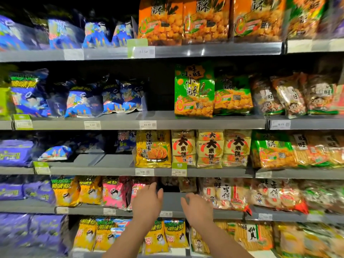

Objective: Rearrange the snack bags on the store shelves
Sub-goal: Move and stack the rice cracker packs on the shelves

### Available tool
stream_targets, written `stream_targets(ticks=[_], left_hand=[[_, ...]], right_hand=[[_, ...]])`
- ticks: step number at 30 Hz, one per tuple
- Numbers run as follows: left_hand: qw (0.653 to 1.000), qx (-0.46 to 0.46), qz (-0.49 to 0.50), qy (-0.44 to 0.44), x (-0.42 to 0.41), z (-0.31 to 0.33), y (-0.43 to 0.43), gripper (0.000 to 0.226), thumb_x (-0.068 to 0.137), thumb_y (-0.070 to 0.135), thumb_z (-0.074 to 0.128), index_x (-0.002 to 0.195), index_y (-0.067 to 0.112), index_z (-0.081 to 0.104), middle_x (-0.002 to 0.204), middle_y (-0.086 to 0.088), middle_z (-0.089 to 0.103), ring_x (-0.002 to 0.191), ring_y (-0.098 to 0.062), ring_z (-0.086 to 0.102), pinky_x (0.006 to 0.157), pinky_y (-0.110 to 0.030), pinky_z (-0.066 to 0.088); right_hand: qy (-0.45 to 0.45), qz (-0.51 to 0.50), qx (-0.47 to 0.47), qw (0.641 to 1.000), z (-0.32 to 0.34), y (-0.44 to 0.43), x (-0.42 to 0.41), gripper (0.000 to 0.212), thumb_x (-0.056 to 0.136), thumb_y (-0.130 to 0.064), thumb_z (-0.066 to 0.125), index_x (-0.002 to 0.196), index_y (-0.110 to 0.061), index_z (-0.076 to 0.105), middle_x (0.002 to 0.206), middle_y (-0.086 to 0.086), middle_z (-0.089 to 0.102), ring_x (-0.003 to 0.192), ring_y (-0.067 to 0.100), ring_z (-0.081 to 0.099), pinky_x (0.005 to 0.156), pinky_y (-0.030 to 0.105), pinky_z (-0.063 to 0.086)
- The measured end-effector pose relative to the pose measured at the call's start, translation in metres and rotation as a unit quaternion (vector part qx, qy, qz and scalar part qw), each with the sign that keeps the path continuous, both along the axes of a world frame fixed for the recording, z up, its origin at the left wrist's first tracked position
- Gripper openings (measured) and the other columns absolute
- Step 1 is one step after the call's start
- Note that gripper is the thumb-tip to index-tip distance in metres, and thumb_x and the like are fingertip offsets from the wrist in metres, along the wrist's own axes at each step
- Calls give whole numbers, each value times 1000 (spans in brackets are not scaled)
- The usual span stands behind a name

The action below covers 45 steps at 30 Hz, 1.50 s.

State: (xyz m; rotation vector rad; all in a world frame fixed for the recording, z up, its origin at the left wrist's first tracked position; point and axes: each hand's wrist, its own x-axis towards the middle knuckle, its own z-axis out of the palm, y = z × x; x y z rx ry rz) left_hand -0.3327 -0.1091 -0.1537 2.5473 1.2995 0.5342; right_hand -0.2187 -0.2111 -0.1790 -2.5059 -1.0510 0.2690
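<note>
ok so closest to the camera, down under the forearms, there's a row of yellow snack bags on the lowest shelf in view, standing upright. Just above that both hands are reaching in at the next shelf up. The left hand has its fingers spread and a bit curved, grip loose with nothing in it, and it sits in front of the right edge of the pink bags; can't tell if the fingertips actually touch a bag. The right hand is the same deal, grip relaxed and holding nothing, hovering over a bare grey stretch of shelf. Way at the back of that gap there are a couple of dark bags, too blurry to read. Right of the gap, white and red cracker bags sit at the front edge. One shelf up there's a yellow bag beside three cream bags. Above that a green and orange bag stands at the front lip with an open space to its left, then blue bags further left. Top shelf has big orange bags lined up side by side
</note>
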Motion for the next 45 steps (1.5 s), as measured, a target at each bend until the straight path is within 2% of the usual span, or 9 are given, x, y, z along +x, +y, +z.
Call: stream_targets(ticks=[8, 13, 16, 27, 31, 33, 36, 41, 45], left_hand=[[997, -37, -56, 24, 32, -43, -4, 33, 95, 37, 30, 96, 16, 56, 92, -8, 67, 86, -28, 62, 73, -37, 50], [994, -72, -58, 60, 90, -84, 28, 37, 97, 33, 28, 89, 12, 57, 92, -13, 68, 89, -31, 61, 70, -33, 44], [992, -89, -48, 72, 132, -117, 60, 38, 98, 34, 26, 87, 15, 57, 95, -11, 69, 91, -29, 62, 68, -30, 41], [993, -116, -22, -11, 274, -332, 199, 44, 95, 44, 29, 104, 12, 58, 103, -11, 66, 98, -30, 61, 80, -34, 46], [999, -45, 8, -17, 293, -406, 245, 44, 96, 46, 28, 110, 12, 52, 111, -11, 62, 102, -29, 59, 77, -34, 46], [999, -35, 9, 4, 297, -429, 258, 44, 96, 44, 27, 121, 13, 48, 119, -10, 57, 107, -28, 56, 78, -34, 44], [1000, -17, -8, 18, 307, -440, 267, 43, 97, 41, 27, 123, 13, 48, 121, -10, 56, 110, -28, 55, 82, -34, 44], [996, -79, -9, -47, 322, -420, 262, 37, 95, 34, 35, 77, 7, 55, 94, -15, 64, 98, -30, 58, 80, -33, 43], [994, -105, -20, -16, 330, -416, 261, 44, 94, 35, 34, 87, 4, 64, 97, -13, 65, 97, -29, 59, 79, -32, 44]], right_hand=[[26, -41, -39, 998, -39, -12, 28, 43, 95, -46, 28, 109, -21, 59, 103, 1, 67, 101, 23, 59, 96, 36, 37], [65, -48, -48, 996, -69, 17, 85, 40, 96, -43, 28, 105, -18, 59, 101, 4, 67, 99, 24, 60, 94, 38, 34], [80, -35, -34, 996, -104, 58, 131, 41, 95, -44, 29, 101, -15, 59, 99, 7, 68, 97, 27, 61, 88, 35, 42], [125, -82, 18, 989, -316, 217, 249, 60, 94, -46, 39, 137, -5, 32, 142, 14, 35, 127, 28, 42, 100, 34, 39], [133, -118, 118, 977, -376, 252, 271, 52, 89, -40, 49, 125, -3, 42, 130, 17, 45, 118, 32, 45, 98, 39, 40], [98, -123, 91, 983, -392, 261, 276, 58, 92, -42, 44, 130, 1, 38, 133, 18, 43, 121, 32, 43, 101, 38, 38], [61, -143, 85, 984, -402, 270, 278, 67, 93, -48, 41, 135, 4, 33, 136, 19, 39, 124, 32, 41, 104, 36, 37], [65, -164, 71, 982, -399, 279, 282, 58, 91, -42, 39, 128, 3, 44, 132, 21, 44, 122, 34, 40, 101, 38, 34], [75, -174, 56, 980, -388, 280, 286, 56, 92, -39, 36, 128, 3, 47, 133, 21, 46, 124, 34, 37, 103, 39, 32]])
